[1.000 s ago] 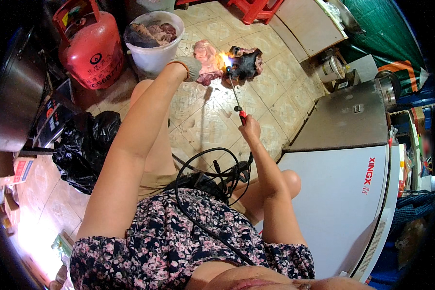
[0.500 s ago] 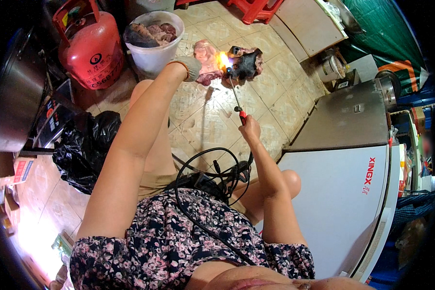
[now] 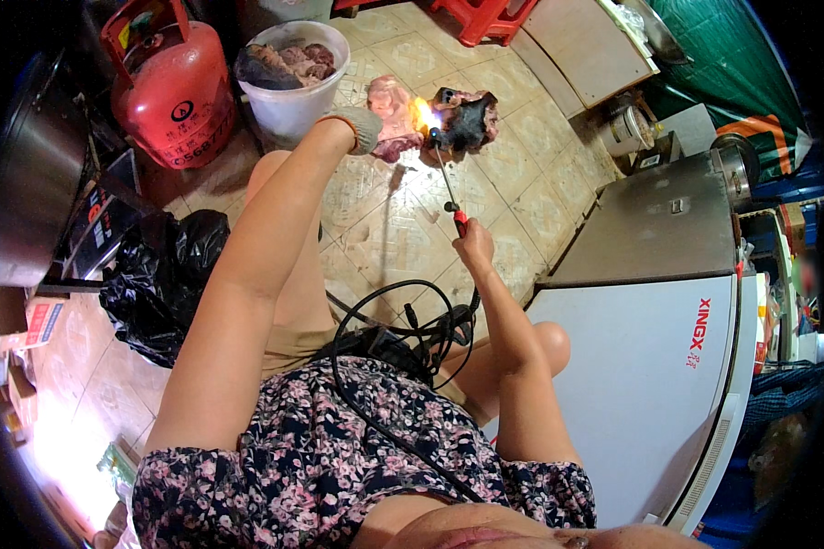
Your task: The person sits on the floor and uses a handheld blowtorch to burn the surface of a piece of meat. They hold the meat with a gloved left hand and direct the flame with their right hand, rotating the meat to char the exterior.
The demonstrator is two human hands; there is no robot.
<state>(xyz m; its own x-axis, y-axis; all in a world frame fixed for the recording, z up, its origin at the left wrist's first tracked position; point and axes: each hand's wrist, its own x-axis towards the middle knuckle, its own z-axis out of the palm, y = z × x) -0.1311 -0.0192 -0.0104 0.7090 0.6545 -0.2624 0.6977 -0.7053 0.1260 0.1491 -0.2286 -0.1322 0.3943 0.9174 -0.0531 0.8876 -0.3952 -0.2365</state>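
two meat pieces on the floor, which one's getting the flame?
The dark, charred piece on the right: the torch flame sits at its left edge. The pale pink piece beside it is unburnt, with the gloved left hand on it.

A rough back-kitchen work area: tiled floor point(image 3: 384, 229), a red gas cylinder point(image 3: 169, 87), a white bucket point(image 3: 288, 96) of meat, a white chest freezer point(image 3: 650, 384), red plastic stools point(image 3: 485, 18).

I count: 1 red gas cylinder point(image 3: 169, 91), 1 white bucket point(image 3: 291, 87) of meat, 2 meat pieces on the floor, one pink point(image 3: 392, 114), one charred point(image 3: 467, 119), 1 torch point(image 3: 449, 178), 1 black hose point(image 3: 375, 366), 1 black bag point(image 3: 160, 279), 1 white chest freezer point(image 3: 641, 384), 1 red stool point(image 3: 485, 16).
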